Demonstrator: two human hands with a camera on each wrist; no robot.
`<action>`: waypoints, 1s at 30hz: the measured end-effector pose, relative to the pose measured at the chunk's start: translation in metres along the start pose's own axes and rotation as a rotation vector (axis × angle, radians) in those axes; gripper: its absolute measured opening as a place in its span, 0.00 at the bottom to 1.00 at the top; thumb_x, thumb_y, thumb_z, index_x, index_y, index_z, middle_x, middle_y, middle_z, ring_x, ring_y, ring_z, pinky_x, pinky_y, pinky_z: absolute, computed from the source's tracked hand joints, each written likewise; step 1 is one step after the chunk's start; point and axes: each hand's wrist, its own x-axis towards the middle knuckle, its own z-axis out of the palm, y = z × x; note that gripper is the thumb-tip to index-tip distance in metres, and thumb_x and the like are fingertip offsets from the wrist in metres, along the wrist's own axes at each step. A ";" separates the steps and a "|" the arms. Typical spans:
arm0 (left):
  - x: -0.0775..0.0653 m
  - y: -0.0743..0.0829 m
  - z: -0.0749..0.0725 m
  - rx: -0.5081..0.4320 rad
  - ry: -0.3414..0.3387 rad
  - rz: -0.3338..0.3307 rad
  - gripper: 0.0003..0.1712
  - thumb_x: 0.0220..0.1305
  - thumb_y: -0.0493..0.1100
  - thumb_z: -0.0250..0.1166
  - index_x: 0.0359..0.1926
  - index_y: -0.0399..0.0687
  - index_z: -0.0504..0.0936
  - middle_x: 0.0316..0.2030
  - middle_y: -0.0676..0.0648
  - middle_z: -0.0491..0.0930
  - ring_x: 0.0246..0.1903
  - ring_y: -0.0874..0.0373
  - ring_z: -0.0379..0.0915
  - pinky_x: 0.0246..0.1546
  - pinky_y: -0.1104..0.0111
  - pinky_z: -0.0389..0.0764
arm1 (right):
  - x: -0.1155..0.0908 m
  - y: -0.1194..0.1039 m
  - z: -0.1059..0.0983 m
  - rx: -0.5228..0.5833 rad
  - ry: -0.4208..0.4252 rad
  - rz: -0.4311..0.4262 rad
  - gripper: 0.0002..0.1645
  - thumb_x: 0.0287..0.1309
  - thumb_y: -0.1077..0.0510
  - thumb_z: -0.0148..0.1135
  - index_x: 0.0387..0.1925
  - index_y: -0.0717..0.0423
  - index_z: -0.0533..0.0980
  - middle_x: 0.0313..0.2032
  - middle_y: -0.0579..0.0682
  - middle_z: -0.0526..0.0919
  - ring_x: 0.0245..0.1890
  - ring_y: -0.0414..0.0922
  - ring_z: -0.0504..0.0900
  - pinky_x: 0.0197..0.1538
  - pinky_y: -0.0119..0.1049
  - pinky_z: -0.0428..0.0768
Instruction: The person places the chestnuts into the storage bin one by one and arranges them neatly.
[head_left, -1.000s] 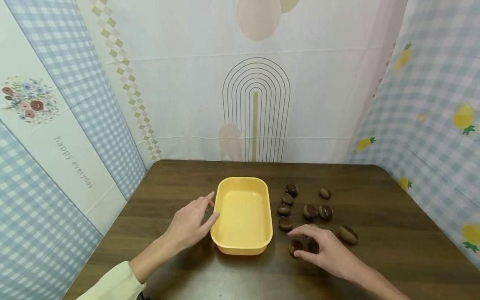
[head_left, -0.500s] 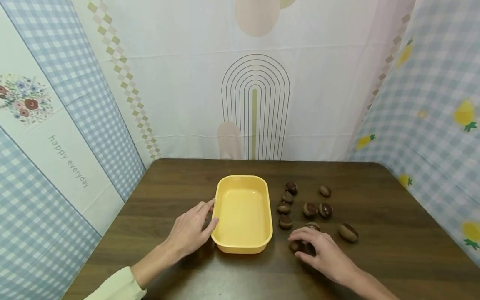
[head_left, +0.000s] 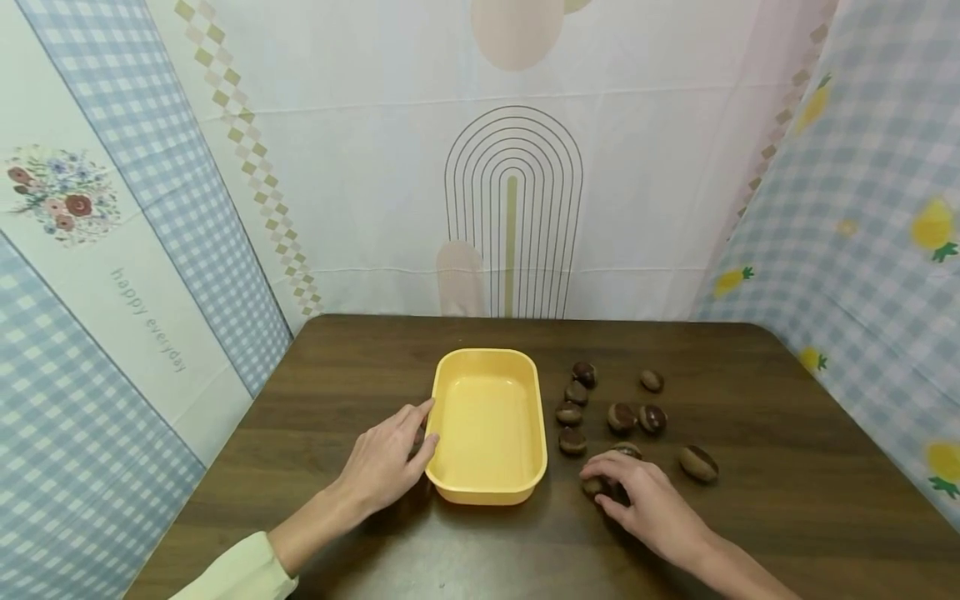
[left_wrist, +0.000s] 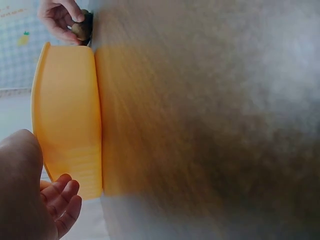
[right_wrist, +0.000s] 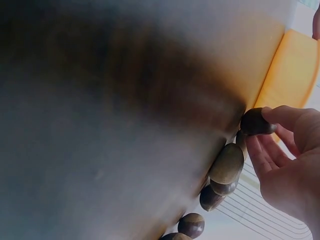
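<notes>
Right hand point(head_left: 648, 504), grip: thumb and fingertips drawn together, pinching one brown chestnut point(right_wrist: 257, 122). I place this chestnut to the right of the tray, near its front corner; I cannot tell whether it touches the table point(head_left: 345, 358).

Left hand point(head_left: 382, 454), grip: narrowly parted, thumb and index finger on the left edge of the yellow tray point(head_left: 491, 498), which I see standing level on the table; remaining fingers bent beside its outer wall.

Loose chestnuts point(head_left: 573, 442), nine by my count in the head view: four in an uneven line just beside the tray; two side by side farther right; one beyond that pair; one right of the right hand; one partly covered by its fingers.

Also listed: pale sleeve point(head_left: 240, 575), left arm; printed cloth point(head_left: 375, 183) behind the table.
</notes>
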 end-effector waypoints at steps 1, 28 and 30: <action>0.000 0.000 0.000 -0.001 -0.001 -0.004 0.28 0.75 0.46 0.66 0.70 0.37 0.78 0.37 0.55 0.78 0.29 0.65 0.72 0.25 0.71 0.73 | 0.000 0.000 0.000 0.003 -0.003 0.009 0.22 0.56 0.71 0.78 0.50 0.51 0.86 0.50 0.43 0.86 0.48 0.45 0.87 0.44 0.40 0.87; -0.002 0.003 0.004 -0.047 0.037 -0.009 0.27 0.75 0.43 0.64 0.69 0.35 0.79 0.32 0.58 0.75 0.27 0.67 0.69 0.26 0.71 0.73 | 0.026 -0.008 -0.018 0.296 0.092 0.210 0.18 0.63 0.68 0.73 0.53 0.54 0.86 0.48 0.46 0.90 0.45 0.42 0.89 0.46 0.37 0.87; -0.001 0.003 0.004 -0.049 0.047 -0.006 0.27 0.75 0.42 0.64 0.69 0.35 0.79 0.32 0.58 0.75 0.27 0.67 0.69 0.26 0.71 0.74 | 0.037 -0.012 -0.022 0.307 0.114 0.203 0.18 0.64 0.68 0.72 0.54 0.53 0.86 0.50 0.47 0.90 0.47 0.44 0.89 0.48 0.37 0.87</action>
